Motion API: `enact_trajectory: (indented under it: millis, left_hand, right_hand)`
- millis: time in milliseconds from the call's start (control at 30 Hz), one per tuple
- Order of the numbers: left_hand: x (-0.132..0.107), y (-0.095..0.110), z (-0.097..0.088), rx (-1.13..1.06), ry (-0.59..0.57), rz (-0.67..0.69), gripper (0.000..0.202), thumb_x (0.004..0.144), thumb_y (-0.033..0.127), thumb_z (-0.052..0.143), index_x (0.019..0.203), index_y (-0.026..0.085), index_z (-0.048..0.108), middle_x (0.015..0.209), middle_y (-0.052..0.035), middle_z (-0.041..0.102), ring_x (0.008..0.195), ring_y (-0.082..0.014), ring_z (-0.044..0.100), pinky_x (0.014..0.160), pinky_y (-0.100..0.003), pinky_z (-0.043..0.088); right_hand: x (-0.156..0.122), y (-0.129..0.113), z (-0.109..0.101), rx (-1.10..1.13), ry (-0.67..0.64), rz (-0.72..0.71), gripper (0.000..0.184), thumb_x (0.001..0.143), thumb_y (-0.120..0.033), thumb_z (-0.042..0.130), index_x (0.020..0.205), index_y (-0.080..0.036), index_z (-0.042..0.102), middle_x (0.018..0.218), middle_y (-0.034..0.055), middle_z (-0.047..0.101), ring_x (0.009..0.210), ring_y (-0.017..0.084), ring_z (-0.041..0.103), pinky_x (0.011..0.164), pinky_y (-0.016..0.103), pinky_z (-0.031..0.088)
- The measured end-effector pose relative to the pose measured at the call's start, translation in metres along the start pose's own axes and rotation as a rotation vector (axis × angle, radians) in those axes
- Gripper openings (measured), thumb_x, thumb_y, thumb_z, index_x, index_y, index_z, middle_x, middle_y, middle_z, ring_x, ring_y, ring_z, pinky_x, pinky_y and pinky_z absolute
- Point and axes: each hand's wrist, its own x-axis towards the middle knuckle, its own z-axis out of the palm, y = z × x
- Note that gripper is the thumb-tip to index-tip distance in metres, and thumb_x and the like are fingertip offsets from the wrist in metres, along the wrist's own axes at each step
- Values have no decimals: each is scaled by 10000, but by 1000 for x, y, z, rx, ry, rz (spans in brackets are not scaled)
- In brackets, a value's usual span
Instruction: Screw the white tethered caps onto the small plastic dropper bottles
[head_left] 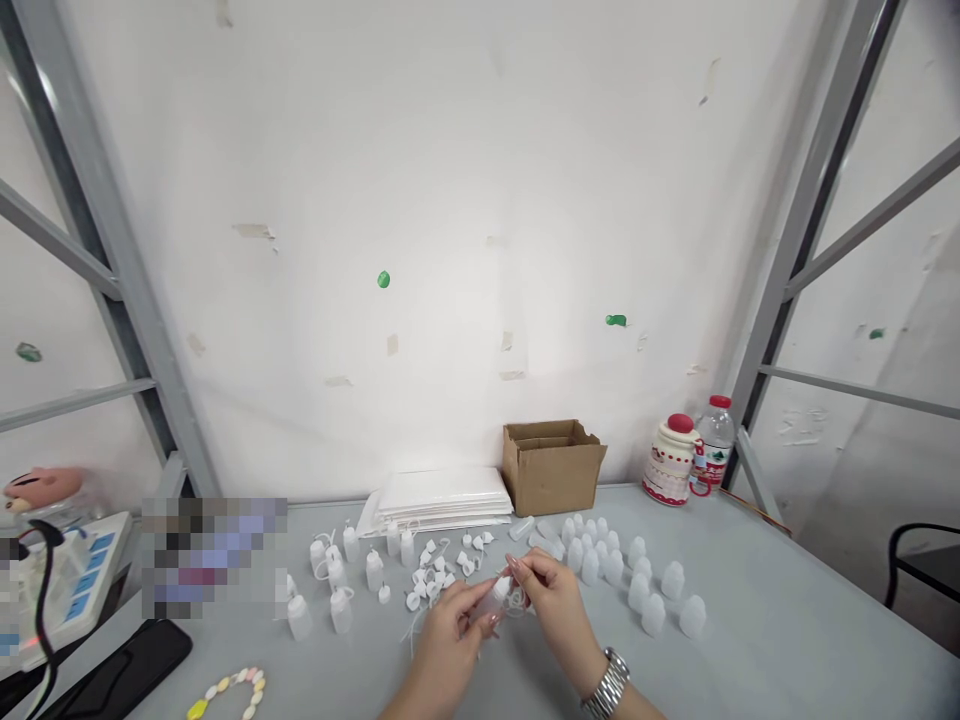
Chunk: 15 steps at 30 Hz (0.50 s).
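Near the front middle of the table, my left hand [452, 632] wraps its fingers and thumb round a small translucent plastic bottle [493, 602], held tilted. At the top of that bottle is a white cap [503, 585], where my right hand [546, 590] pinches with thumb and forefinger. A thin white cord [516, 603] lies looped below the right fingers. Loose white caps [431, 578] with cords are scattered just beyond my left hand. To the left stand several capped bottles [341, 612]; to the right, several uncapped translucent bottles [639, 592] stand in a cluster.
Behind the hands are an open cardboard box [559, 482] and a stack of white sheets [442, 497]. A cream red-lidded flask [670, 462] and a water bottle [716, 440] stand back right. A black phone [124, 675] and a bead bracelet [238, 677] lie front left.
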Motion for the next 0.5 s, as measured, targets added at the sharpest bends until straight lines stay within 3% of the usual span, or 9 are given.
enact_trajectory:
  millis: [233, 433, 500]
  left_hand:
    - [4, -4, 0, 145, 22, 35, 347, 678, 259, 577, 1011, 192, 647, 852, -46, 562, 805, -189, 549, 721, -308, 501]
    - [-6, 6, -6, 542, 143, 220, 289, 766, 312, 523, 1032, 216, 583, 965, -65, 568, 907, -200, 555, 832, -352, 459]
    - [-7, 4, -5, 703, 165, 336, 272, 805, 297, 465, 1040, 204, 565, 967, -90, 569, 913, -214, 555, 810, -375, 467]
  right_hand:
    - [-1, 2, -1, -39, -51, -13, 437, 731, -557, 514, 594, -158, 630, 574, -15, 474, 491, 124, 458, 464, 236, 382]
    - [6, -23, -10, -215, 134, -386, 265, 858, -359, 438, 725, -192, 595, 688, 18, 522, 675, 165, 508, 630, 271, 408]
    - [12, -40, -6, -251, 112, -453, 246, 874, -317, 420, 739, -193, 585, 682, 14, 512, 662, 159, 500, 612, 264, 401]
